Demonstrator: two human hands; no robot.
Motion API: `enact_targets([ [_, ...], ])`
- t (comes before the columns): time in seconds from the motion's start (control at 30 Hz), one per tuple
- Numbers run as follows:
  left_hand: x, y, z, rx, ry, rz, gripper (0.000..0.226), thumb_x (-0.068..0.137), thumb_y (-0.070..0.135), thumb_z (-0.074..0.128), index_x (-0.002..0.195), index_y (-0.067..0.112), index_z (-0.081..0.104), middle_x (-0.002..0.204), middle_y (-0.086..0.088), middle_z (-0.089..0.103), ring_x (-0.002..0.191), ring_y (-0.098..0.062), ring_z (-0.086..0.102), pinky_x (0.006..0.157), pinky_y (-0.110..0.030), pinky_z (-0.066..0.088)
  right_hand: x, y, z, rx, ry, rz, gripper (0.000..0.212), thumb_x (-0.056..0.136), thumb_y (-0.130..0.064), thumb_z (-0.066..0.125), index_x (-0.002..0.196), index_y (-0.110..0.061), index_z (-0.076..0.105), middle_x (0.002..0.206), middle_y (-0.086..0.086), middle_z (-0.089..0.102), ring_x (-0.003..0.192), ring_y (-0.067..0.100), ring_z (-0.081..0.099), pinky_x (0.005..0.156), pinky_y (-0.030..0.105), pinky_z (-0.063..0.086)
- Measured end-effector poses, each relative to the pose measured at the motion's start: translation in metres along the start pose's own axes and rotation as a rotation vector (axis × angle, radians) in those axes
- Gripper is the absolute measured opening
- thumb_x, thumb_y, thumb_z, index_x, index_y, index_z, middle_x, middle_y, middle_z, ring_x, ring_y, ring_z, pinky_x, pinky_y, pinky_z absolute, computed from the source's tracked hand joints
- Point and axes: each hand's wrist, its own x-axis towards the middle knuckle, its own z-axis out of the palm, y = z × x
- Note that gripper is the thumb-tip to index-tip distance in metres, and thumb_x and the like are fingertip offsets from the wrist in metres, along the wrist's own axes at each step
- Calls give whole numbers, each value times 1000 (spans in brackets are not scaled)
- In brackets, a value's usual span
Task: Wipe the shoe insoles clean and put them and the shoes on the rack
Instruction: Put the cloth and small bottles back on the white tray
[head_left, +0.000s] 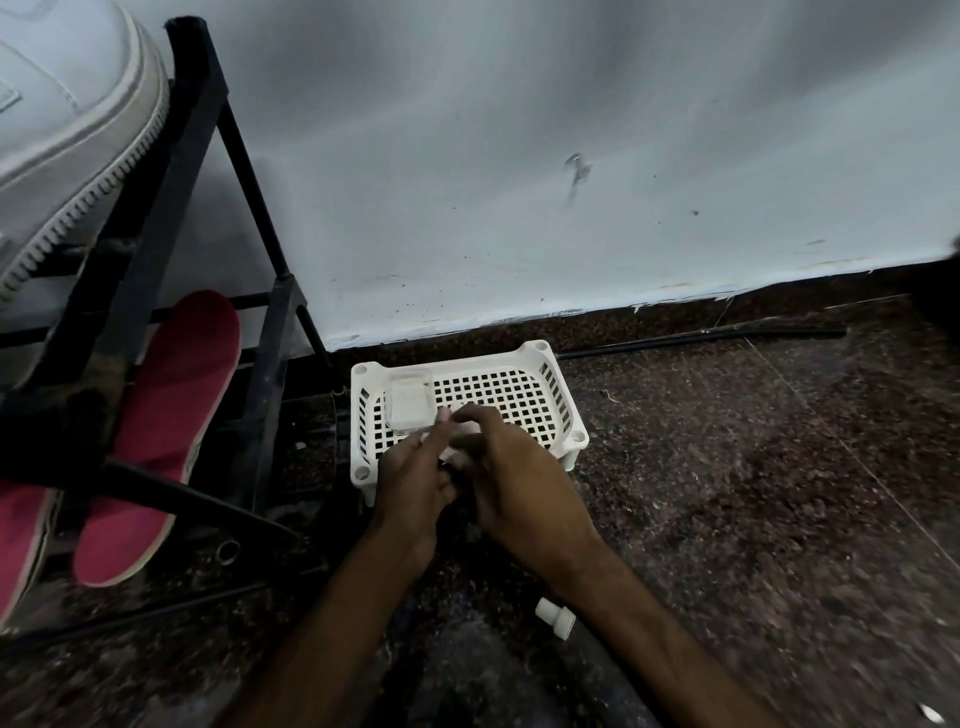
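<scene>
This looks like a home corner: a black metal shoe rack (192, 171) stands on dark speckled stone floor (753, 493) against a scuffed white painted wall (519, 156).

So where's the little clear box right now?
In the head view, the clear box sits in the white basket, at its left end, just beyond the left hand.

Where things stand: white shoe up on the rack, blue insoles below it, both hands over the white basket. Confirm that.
Wrong on colour: the head view shows the insoles are red, not blue. The white shoe is up on the rack, left hand and right hand over the white basket.
</scene>
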Motion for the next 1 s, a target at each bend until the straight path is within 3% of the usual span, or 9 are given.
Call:
enact_targets([
  [0.1,-1,-1,-2,-21,32,10,23,94,15,62,110,1,67,96,-13,75,80,-20,72,61,-28,58,2,5,-10,177,260,141,22,96,-25,58,117,-26,51,87,-8,69,77,6,65,67,32,55],
  [0.17,0,-2,-3,-10,76,27,18,94,14,62,107,2,68,100,-15,74,85,-23,72,61,-28,59,7,12,-14,197,348,247,18,94,-30,62,109,-22,58,93,-9,66,86,5,62,75,32,54],
  [0.3,0,0,0,-34,130,70,16,93,12,62,105,2,67,100,-17,73,84,-26,71,62,-30,60,12,25,-9,388,-67,495,32,82,-48,72,95,-19,70,91,-4,71,83,12,68,80,37,57],
  [0.43,0,2,-6,92,103,120,24,86,9,71,108,1,65,95,-15,73,78,-21,71,62,-30,60,14,40,-1,534,15,566,30,76,-32,81,68,-9,63,63,5,65,59,18,58,67,44,55],
  [0.53,4,-1,-11,143,108,117,32,82,3,74,111,-2,63,95,-17,73,79,-23,73,62,-29,59,22,45,1,891,47,671,28,73,-20,83,81,-2,63,78,18,61,75,26,59,81,52,55],
  [0.6,9,-2,-13,117,146,109,33,82,1,73,113,-5,62,96,-18,72,79,-23,72,61,-28,59,32,43,3,966,23,691,20,80,-11,78,87,-3,61,84,20,59,75,26,61,74,44,59],
  [0.73,19,2,-11,63,155,67,36,82,-7,71,115,-2,58,86,-9,69,64,-12,69,54,-26,58,73,38,11,829,-66,647,11,86,-8,72,91,-9,62,67,10,61,53,16,58,52,28,56],
  [0.9,50,11,-10,170,330,36,47,82,3,75,120,11,48,89,-9,66,51,-15,59,35,-18,42,151,36,30,236,-297,239,16,82,-14,77,96,-9,74,76,4,67,61,10,59,61,20,50],
  [1.0,71,14,-10,179,415,95,47,83,-4,71,120,5,43,97,-19,63,56,-21,54,31,-16,36,180,36,51,118,-403,138,16,78,-10,78,93,-10,74,77,1,67,71,11,60,67,22,48],
])
